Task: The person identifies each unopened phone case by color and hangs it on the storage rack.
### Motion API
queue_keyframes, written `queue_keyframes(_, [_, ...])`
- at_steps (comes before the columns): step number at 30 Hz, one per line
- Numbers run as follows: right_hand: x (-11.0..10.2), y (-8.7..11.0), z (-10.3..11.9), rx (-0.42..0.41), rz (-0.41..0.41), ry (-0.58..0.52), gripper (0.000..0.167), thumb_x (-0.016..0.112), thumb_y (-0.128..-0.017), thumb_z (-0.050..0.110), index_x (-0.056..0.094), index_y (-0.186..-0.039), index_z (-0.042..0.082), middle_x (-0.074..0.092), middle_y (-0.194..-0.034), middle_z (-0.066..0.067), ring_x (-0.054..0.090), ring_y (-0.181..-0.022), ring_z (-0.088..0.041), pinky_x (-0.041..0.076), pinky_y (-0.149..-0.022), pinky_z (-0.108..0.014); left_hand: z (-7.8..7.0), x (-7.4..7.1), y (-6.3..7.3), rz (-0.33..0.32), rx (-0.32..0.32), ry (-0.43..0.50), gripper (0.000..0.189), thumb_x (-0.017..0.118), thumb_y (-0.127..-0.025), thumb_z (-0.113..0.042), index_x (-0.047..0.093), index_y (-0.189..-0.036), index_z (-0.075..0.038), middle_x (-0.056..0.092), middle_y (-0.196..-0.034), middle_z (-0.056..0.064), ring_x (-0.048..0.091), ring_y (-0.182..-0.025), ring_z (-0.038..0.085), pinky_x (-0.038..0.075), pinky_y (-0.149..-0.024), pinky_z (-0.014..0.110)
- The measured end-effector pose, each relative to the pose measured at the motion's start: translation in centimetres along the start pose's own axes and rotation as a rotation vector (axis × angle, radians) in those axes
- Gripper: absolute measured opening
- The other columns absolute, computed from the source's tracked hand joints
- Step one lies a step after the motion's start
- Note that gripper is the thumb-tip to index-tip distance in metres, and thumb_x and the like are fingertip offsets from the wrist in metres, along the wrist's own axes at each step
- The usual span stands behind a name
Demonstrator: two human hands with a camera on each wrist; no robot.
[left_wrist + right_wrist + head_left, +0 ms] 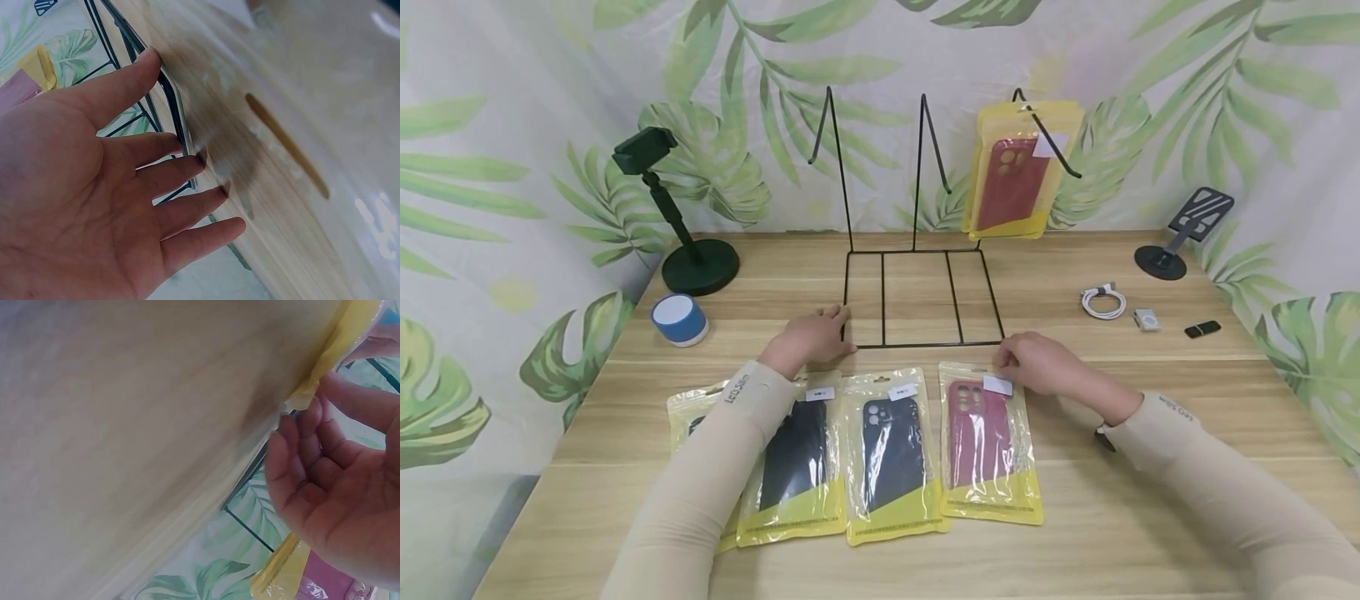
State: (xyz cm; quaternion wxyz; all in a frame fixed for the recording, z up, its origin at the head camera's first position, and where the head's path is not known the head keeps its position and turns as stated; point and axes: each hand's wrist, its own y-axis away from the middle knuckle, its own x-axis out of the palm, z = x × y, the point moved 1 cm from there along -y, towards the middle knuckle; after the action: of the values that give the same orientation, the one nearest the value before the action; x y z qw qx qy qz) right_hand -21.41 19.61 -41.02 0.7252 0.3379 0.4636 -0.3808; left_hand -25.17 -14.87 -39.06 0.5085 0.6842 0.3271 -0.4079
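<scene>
My left hand (811,340) rests at the left front corner of a black wire display rack (919,345), its fingers extended and touching the wire. In the left wrist view that hand (119,175) shows an open palm and holds nothing. With thumb and fingers, my right hand (1041,364) pinches the upper right corner of a packaged red phone case (981,433) lying on the table; the right wrist view shows the pinched yellow corner (303,400). Left of it lie packaged dark phone cases (893,454), (793,458), the leftmost package (679,417) partly hidden by my sleeve.
Packaged red phone cases (1015,187) hang on the rack's right hook. A green stand (700,265) and a blue-and-white round object (680,320) stand at left. At right are a phone stand (1161,262), white cable (1103,302), small silver clip device (1146,319) and black stick (1202,329).
</scene>
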Motion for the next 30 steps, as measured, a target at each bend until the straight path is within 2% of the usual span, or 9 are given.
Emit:
queue_keyframes(6, [-0.9, 0.8, -0.1, 0.012, -0.029, -0.008, 0.01, 0.066, -0.093, 0.015, 0.069, -0.096, 0.007, 0.071, -0.09, -0.005, 0.062, -0.075, -0.016, 0.056, -0.073, -0.038, -0.2, -0.2, 0.1, 0.007, 0.002, 0.001, 0.077, 0.052, -0.102, -0.041, 0.014, -0.159, -0.008, 0.012, -0.166, 0.016, 0.016, -0.151, 0.043, 0.018, -0.121, 0.059])
queue_keyframes(12, [-1.0, 0.9, -0.2, 0.009, 0.003, 0.023, 0.018, 0.065, -0.094, 0.018, 0.067, -0.103, 0.003, 0.071, -0.094, -0.009, 0.066, -0.084, -0.022, 0.057, -0.081, -0.044, -0.2, -0.3, 0.3, 0.004, -0.003, 0.011, 0.077, 0.052, -0.102, -0.041, 0.013, -0.16, -0.008, 0.012, -0.166, 0.016, 0.015, -0.151, 0.043, 0.018, -0.121, 0.061])
queue_keyframes(17, [-0.5, 0.5, -0.9, 0.033, 0.069, -0.009, 0.016, 0.065, -0.094, 0.019, 0.066, -0.097, 0.003, 0.067, -0.082, -0.004, 0.059, -0.07, -0.015, 0.054, -0.071, -0.035, -0.3, -0.3, 0.4, 0.004, 0.009, 0.018, 0.077, 0.052, -0.102, -0.04, 0.014, -0.159, -0.007, 0.013, -0.165, 0.018, 0.016, -0.15, 0.044, 0.018, -0.121, 0.061])
queue_keyframes(21, [-0.5, 0.5, -1.4, 0.044, 0.09, -0.051, 0.012, 0.066, -0.094, 0.019, 0.065, -0.091, 0.007, 0.065, -0.08, -0.001, 0.055, -0.068, -0.013, 0.05, -0.068, -0.031, -0.3, -0.2, 0.4, 0.004, 0.013, 0.016, 0.076, 0.052, -0.102, -0.039, 0.014, -0.159, -0.006, 0.014, -0.165, 0.019, 0.017, -0.15, 0.045, 0.019, -0.121, 0.06])
queue_keyframes(25, [-1.6, 1.2, -1.3, 0.055, 0.016, -0.116, 0.009, 0.063, -0.096, 0.019, 0.064, -0.094, 0.01, 0.069, -0.089, -0.004, 0.06, -0.075, -0.015, 0.052, -0.07, -0.033, -0.2, -0.1, 0.3, 0.005, 0.012, 0.018, 0.077, 0.053, -0.101, -0.04, 0.015, -0.159, -0.006, 0.013, -0.165, 0.018, 0.017, -0.15, 0.044, 0.018, -0.121, 0.06])
queue_keyframes(28, [-3.1, 2.1, -0.7, 0.064, -0.09, -0.206, 0.009, 0.061, -0.098, 0.02, 0.063, -0.097, 0.011, 0.072, -0.093, -0.007, 0.064, -0.078, -0.017, 0.053, -0.069, -0.032, -0.2, -0.1, 0.3, 0.003, 0.008, 0.02, 0.077, 0.053, -0.101, -0.04, 0.015, -0.159, -0.007, 0.013, -0.165, 0.017, 0.017, -0.151, 0.044, 0.018, -0.121, 0.06])
queue_keyframes(30, [-4.4, 2.8, -0.2, 0.061, -0.172, -0.306, 0.012, 0.061, -0.099, 0.02, 0.062, -0.1, 0.009, 0.072, -0.094, -0.009, 0.066, -0.078, -0.016, 0.056, -0.069, -0.032, -0.2, -0.1, 0.3, 0.003, 0.007, 0.019, 0.077, 0.053, -0.101, -0.04, 0.015, -0.159, -0.007, 0.013, -0.165, 0.017, 0.017, -0.151, 0.044, 0.019, -0.121, 0.06])
